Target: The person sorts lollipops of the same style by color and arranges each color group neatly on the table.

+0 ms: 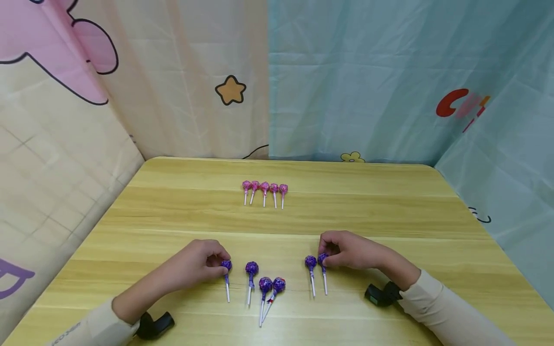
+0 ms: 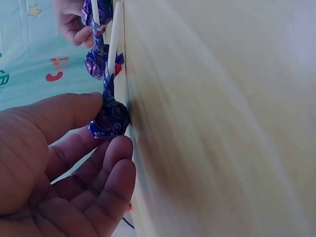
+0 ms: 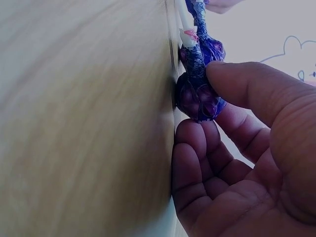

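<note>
My left hand (image 1: 199, 262) pinches the wrapped head of a purple lollipop (image 2: 109, 118) at the left end of the near group; its white stick points toward me. At the right end, my right hand (image 1: 355, 251) holds another purple lollipop (image 3: 197, 98) by its head between thumb and fingers. Just left of that one lies a purple lollipop (image 1: 310, 262), close beside it. Between the hands lie a single purple lollipop (image 1: 252, 268) and, nearer to me, two more, a lollipop (image 1: 265, 284) and a lollipop (image 1: 279, 285), whose sticks meet at the lower ends.
Farther back on the wooden table (image 1: 368, 202), several pink lollipops (image 1: 265, 186) stand in a row, sticks toward me. Patterned curtains (image 1: 346, 86) hang behind and at both sides of the table. A black wrist device (image 1: 383, 294) sits under the right wrist, another device (image 1: 156, 326) under the left.
</note>
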Available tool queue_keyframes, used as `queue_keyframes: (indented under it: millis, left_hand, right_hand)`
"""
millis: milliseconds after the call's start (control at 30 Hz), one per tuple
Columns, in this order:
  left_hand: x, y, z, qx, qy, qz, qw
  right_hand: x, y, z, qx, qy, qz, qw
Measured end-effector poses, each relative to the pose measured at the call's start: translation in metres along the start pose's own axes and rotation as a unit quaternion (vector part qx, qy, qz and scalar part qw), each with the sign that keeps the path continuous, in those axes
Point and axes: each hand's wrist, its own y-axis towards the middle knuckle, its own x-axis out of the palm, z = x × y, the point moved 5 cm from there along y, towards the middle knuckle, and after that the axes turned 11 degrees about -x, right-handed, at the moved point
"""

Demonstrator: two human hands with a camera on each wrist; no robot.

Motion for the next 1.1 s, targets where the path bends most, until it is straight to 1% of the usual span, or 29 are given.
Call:
queue_keyframes:
  millis: [100,233,367,500,633,833,1000,1100]
  left_hand:
    - [0.001,-0.001,0.001,-0.002,-0.008,-0.003,1.0]
    - [0.0,-0.001,0.002,-0.013,-0.018,-0.009,0.9997]
    - [-0.001,-0.002,0.004,-0.022,-0.015,-0.013,0.9996]
    - [-0.002,-0.002,0.005,-0.022,-0.011,-0.014,0.9996]
    - [-0.002,-0.001,0.007,-0.017,-0.008,-0.012,0.9997]
    - [-0.001,-0.002,0.009,-0.011,0.009,0.0,0.9999]
    - [0.0,-0.002,0.009,-0.004,0.016,0.002,0.9999]
    - [-0.001,-0.003,0.009,-0.004,0.021,0.004,0.9998]
  right_hand:
    - [0.0,0.0,-0.001,0.0,0.001,0.0,1.0]
    - [-0.001,0.0,-0.001,0.001,0.001,0.001,1.0]
    - [-0.002,0.002,-0.003,-0.009,0.0,0.007,1.0]
    - [-0.005,0.004,-0.006,-0.015,-0.002,0.01,1.0]
    - [-0.011,0.007,-0.011,-0.022,-0.021,0.016,0.999]
    - [-0.025,0.022,-0.024,-0.062,-0.027,0.028,0.997]
    - [-0.032,0.041,-0.035,-0.077,-0.038,0.03,0.996]
    - [-0.035,0.055,-0.042,-0.083,-0.047,0.026,0.995]
